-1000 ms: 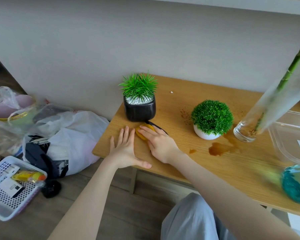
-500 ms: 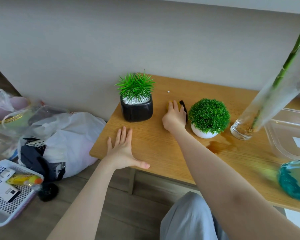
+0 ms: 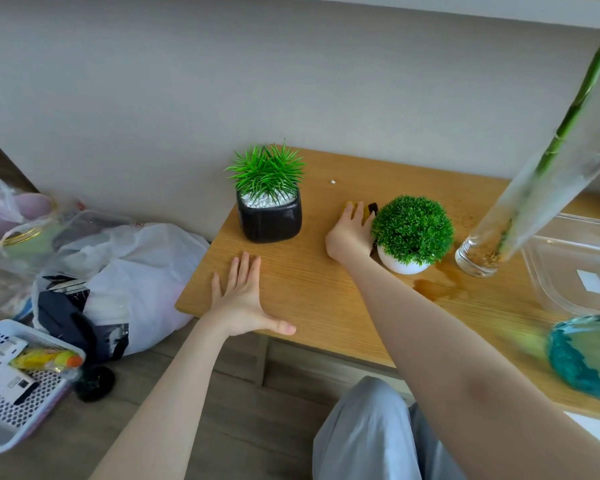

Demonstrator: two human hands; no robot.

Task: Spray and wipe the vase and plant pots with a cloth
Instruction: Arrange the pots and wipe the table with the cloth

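Wiping is the step in hand, as I judge it; the right hand (image 3: 352,233) lies palm down on a yellow cloth (image 3: 350,207) with a dark edge, fingers together and pressed flat on it rather than curled round it, on the bare wood of the table (image 3: 309,289) between the two plant pots and just beside the round one; the cloth is mostly hidden under the hand, only its far end showing; the left hand (image 3: 245,299) rests flat near the table's front edge, fingers spread, thumb out, holding nothing, well apart from the cloth.

The black square pot (image 3: 269,220) stands upright toward the wall, glossy, topped with white pebbles and spiky green leaves; the white round pot (image 3: 404,266) is low and smooth, half hidden by its ball of dense green foliage, which overhangs the rim and touches the right wrist; the clear glass vase (image 3: 482,258) stands farther right, holding a bamboo stalk; whether it truly leans or the wide lens bends it I cannot tell; a brown spill (image 3: 433,289) spreads on the table in front of the white pot and toward the vase's foot.

No spray bottle is plainly in view; the next move, I judge, calls for lifting the cloth onto a pot wall, likely the white one, while the free hand steadies that light pot against tipping; the spill wants wiping too.
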